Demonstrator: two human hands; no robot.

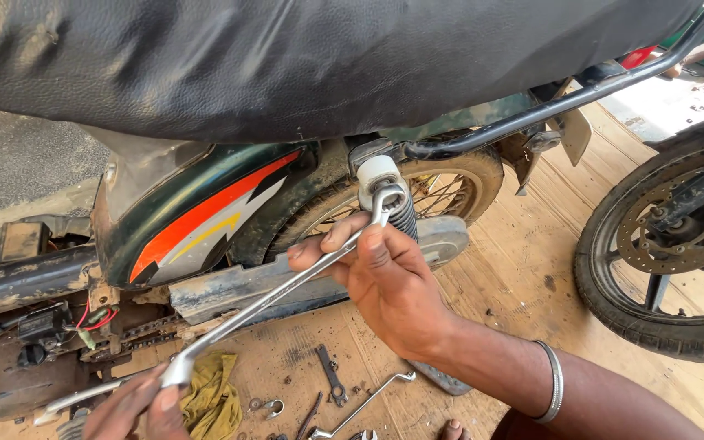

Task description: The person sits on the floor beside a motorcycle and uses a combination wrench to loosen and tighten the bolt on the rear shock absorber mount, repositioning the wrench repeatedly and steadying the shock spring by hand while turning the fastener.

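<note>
A: The right hand [389,281] is wrapping its grip around the upper part of a long ring spanner [279,293], fingers closing tight on the shaft, at the centre of the frame.

B: And its ring end is sitting on the top mount of the rear shock absorber [385,191], just under the black seat [287,57].

A: Lower left, the left hand [144,403] is pinching the spanner's other end, thumb and fingers closed on it.

B: Below, on the wooden floor [515,269], a yellow rag [213,395] is lying just beside that hand, with loose wrenches [332,375] near it. At the right edge, another motorcycle's front wheel [670,244] is standing well apart.
</note>
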